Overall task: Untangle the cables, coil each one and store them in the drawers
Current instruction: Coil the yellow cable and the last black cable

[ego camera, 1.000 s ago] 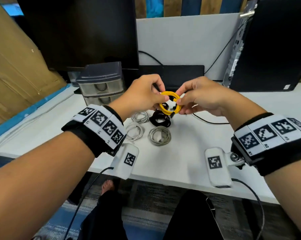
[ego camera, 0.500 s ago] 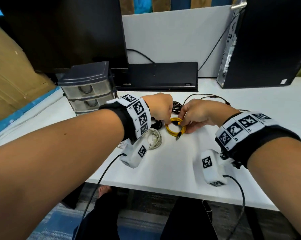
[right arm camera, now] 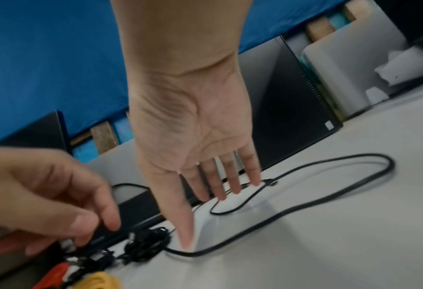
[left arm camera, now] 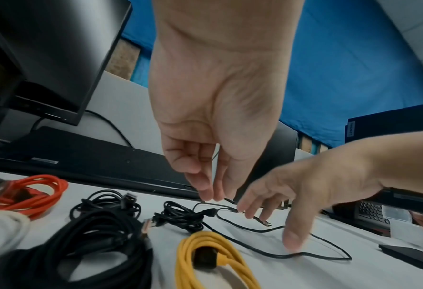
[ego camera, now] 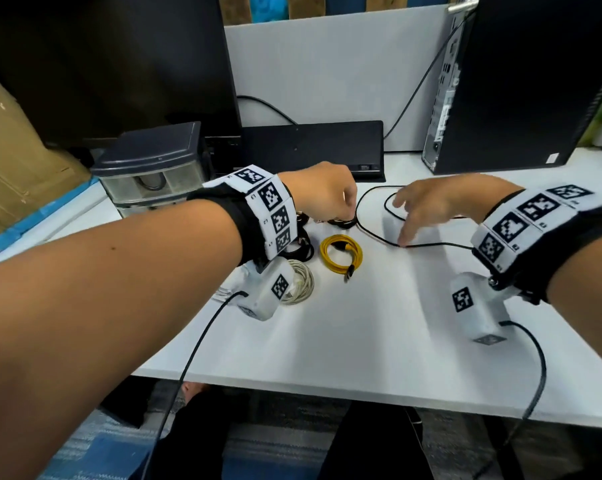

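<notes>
1. The step in hand looks like starting on the next cable: a thin black cable [ego camera: 372, 233] lies sprawled in loose loops across the white surface [ego camera: 379, 323], not yet coiled.
2. The right hand [ego camera: 427, 206] hovers over those loops with fingers spread and straight, holding nothing; its thumb tip comes down right at the cable, though whether it touches is hard to say.
3. The left hand [ego camera: 322, 194] reaches down at the small tangled black bundle [left arm camera: 180, 216] where the loose cable starts. Its fingertips are drawn together, but I cannot tell whether they pinch anything.
4. Next move, as I judge it: find a free plug end, pinch it, and draw the loose length clear of the bundle before winding.
5. Already coiled and waiting on the surface — a yellow cable coil [ego camera: 341, 254], a white cable coil [ego camera: 301, 282], a thick black coil [left arm camera: 89, 244] and an orange cable [left arm camera: 32, 193].
6. The grey plastic drawer unit [ego camera: 150, 168] stands at the back left, beside the dark monitor [ego camera: 112, 64] — well apart from the hands.
7. In the way: the coils crowd close beside the tangle, so a careless tug could drag them along.
</notes>
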Available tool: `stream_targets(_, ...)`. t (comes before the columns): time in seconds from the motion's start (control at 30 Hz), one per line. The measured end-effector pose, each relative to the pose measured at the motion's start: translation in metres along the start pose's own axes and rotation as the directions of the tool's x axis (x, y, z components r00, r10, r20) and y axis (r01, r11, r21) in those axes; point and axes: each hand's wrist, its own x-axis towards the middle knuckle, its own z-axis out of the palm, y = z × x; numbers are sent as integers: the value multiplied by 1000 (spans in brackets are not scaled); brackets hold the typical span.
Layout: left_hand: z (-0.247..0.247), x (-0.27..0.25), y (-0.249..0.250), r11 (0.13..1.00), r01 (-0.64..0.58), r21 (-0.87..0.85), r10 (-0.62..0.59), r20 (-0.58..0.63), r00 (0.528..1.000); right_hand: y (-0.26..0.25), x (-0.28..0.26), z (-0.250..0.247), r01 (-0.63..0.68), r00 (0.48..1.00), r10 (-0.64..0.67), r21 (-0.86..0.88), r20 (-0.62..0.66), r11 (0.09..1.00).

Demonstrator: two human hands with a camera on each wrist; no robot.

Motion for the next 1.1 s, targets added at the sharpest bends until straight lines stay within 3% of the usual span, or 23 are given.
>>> stream_targets(0.1,5,13,8,999,-37,26,36,37,999,15,13,9,-50,996,62,-182,61,982)
stream_targets(0.3,7,23,25,991,-111,80,106,61,992,20,28,25,-33,996,5,-331,-86,943)
stream_targets(0.4,-2,20,28,992,-118,53,118,4,993,37,27,14,-76,976,18,-266,-215,961)
stream_targets(0.5,-17,12,25,995,-101,6,101,-87,991,48,11,-15,-38,896,-18,-117,-444,992)
stream_targets(0.57,-28,5,21,995,-90,-33,85,-147,986,45,-5,-32,15,793,-8,7,-609,1000)
stream_targets(0.63,-38,0,16,993,-81,-86,63,-189,980,40,-14,-49,65,645,21,83,-764,994)
stream_targets(0.73,-54,-10,10,982,-70,-173,25,-252,967,20,-30,-71,131,423,-5,56,-906,990)
stream_targets(0.87,-85,-30,5,949,-85,-304,-46,-401,915,-19,-54,-106,268,204,-27,29,-979,963)
stream_targets(1.0,-116,-54,-3,871,-136,-472,-131,-490,862,-71,-82,-135,566,-62,-47,-74,-997,821)
stream_targets(1.03,-120,-60,-4,850,-140,-507,-141,-476,868,-85,-92,-142,623,-111,-16,-82,-994,778)
stream_targets(1.1,-124,-71,-10,826,-144,-545,-141,-447,883,-109,-112,-150,699,-147,57,-63,-987,712)
